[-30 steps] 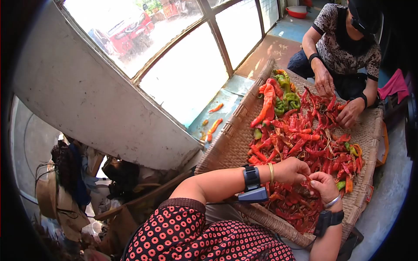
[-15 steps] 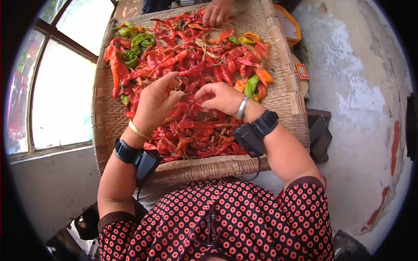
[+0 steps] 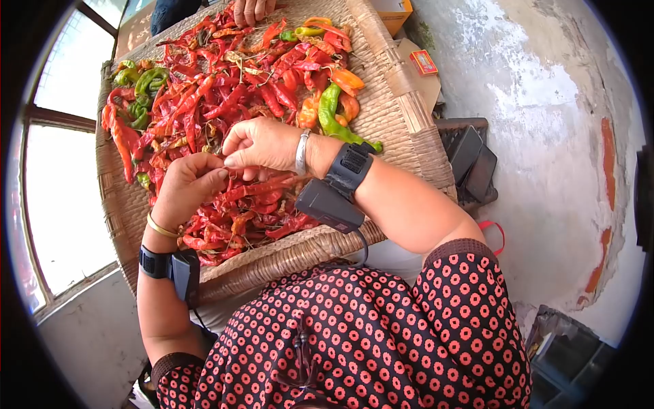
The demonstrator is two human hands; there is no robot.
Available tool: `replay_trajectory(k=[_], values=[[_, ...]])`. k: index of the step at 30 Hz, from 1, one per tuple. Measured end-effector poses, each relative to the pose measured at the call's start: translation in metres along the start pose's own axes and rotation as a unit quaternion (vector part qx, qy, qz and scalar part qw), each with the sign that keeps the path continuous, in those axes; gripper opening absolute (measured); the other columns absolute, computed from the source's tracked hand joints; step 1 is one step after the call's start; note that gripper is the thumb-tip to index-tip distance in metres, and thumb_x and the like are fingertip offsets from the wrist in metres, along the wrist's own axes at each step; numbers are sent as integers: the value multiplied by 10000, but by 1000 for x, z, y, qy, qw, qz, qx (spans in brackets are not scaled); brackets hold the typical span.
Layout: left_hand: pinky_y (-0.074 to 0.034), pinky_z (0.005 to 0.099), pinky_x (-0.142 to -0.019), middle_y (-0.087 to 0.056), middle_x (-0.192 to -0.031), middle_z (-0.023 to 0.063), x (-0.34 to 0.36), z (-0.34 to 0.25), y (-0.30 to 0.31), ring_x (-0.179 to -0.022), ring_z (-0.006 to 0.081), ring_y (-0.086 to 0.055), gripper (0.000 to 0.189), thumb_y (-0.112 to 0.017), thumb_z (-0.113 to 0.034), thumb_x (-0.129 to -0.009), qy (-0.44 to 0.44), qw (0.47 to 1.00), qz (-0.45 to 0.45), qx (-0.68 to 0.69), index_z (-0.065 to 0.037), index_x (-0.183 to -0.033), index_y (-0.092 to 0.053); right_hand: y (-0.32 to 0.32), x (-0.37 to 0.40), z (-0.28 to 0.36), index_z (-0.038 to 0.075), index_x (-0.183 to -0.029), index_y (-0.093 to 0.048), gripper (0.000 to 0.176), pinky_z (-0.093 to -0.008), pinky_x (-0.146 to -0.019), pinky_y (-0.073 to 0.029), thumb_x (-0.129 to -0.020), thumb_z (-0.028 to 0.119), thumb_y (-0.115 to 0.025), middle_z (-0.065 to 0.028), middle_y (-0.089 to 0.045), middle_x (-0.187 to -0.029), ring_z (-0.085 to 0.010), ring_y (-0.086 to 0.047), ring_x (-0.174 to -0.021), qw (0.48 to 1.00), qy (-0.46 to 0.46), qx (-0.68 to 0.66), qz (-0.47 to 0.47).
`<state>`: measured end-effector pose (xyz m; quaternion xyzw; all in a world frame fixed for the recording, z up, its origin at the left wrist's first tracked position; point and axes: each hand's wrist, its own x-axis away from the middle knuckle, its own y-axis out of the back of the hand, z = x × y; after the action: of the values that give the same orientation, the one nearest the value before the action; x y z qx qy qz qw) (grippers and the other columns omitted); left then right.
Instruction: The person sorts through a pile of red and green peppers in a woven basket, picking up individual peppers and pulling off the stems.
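Observation:
Over a wide heap of red chili peppers (image 3: 231,99), my hands meet with their fingertips close together. My left hand (image 3: 185,189) is closed in a pinch, thumb against fingers. My right hand (image 3: 264,144) pinches just beside it, palm down. Whatever lies between the fingertips is too small or hidden to make out. Red peppers show directly under both hands. A long green pepper (image 3: 330,112) lies to the right of my right hand, next to orange peppers (image 3: 347,80). The heap rests on a woven tray (image 3: 392,112).
Another person's hand (image 3: 253,10) reaches into the heap at the far edge. Curled green peppers (image 3: 150,83) lie at the left. A window (image 3: 65,198) stands on the left, a worn wall (image 3: 518,157) on the right. Beyond the tray's right edge are a small red box (image 3: 423,63) and dark objects (image 3: 470,160).
My view has turned, so the tray appears shifted left and tilted. My hands, apart before, are now together at the fingertips. My right hand's fingers have closed into a pinch.

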<state>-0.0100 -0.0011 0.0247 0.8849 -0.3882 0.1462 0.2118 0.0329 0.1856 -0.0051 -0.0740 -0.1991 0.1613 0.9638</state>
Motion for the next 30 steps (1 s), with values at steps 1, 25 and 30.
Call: replay_trajectory(k=[1,25,30], values=[[-365,170,-464,-542,-616,-31,-1,0,4,-522,16,-442,86,-576,-98,-818,11,1000,0,14,-13,-825,-581,-1,-2,-1,22,-878,-559,218,-238,-464,-470,-777,204,-624,-47,-586,-697,-115,-590,-577,999,9,-31,-35],[-391,228,-514,-565,-806,61,-6,13,-10,-563,100,-470,302,-605,-10,-689,-261,921,12,-290,0,-988,-567,-3,-1,-9,102,-910,-606,240,-396,-734,-458,-684,177,-577,-133,-617,-848,-298,-584,-846,823,26,567,-4],[-319,172,-447,-459,-628,-58,-1,6,-9,-501,-1,-381,248,-580,5,-762,-129,979,-10,-154,-38,-1004,-553,9,-8,-5,70,-863,-624,213,-338,-653,-485,-681,173,-584,-107,-633,-754,-226,-616,-708,892,115,435,-52]])
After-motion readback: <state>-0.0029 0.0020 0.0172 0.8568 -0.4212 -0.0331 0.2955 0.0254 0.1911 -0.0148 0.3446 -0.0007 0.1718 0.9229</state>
